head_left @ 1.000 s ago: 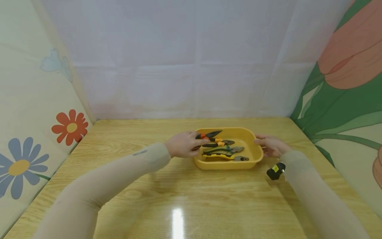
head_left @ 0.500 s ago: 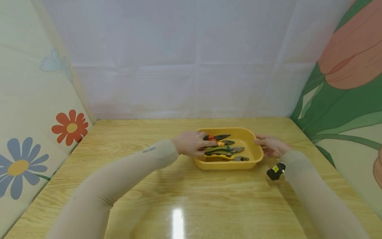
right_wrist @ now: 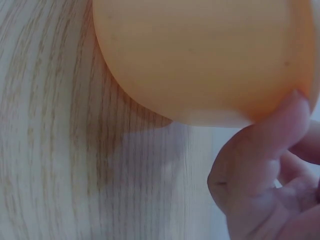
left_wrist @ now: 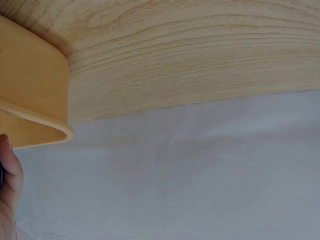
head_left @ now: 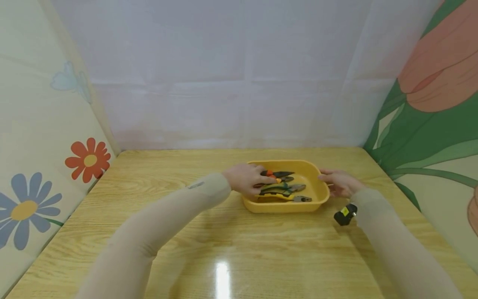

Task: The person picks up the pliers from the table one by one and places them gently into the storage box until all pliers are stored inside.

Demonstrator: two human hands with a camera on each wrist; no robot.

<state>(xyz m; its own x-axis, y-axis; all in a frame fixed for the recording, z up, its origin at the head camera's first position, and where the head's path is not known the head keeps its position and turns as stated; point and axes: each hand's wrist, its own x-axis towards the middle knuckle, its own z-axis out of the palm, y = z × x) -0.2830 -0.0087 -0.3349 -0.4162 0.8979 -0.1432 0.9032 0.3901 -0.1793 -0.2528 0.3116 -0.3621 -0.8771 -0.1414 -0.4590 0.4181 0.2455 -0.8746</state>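
A yellow plastic basin stands on the table with several pliers lying in it. Over its left side, my left hand grips the red-and-black handles of long-nose pliers, whose pointed tip faces right. Beside these lie orange-and-black pliers, partly under the fingers, then green-handled pliers and yellow-and-black pliers. My right hand pinches the basin's right rim; the thumb presses its outer wall in the right wrist view. Only part of my left hand shows in the left wrist view.
The wood-grain table meets a pale cloth backdrop behind the basin. Flower-printed panels flank it on both sides. A small black device with a yellow label sits at my right wrist.
My left hand has moved right, further over the basin, and the long-nose pliers have shifted right with it. My right hand and the basin have stayed in place.
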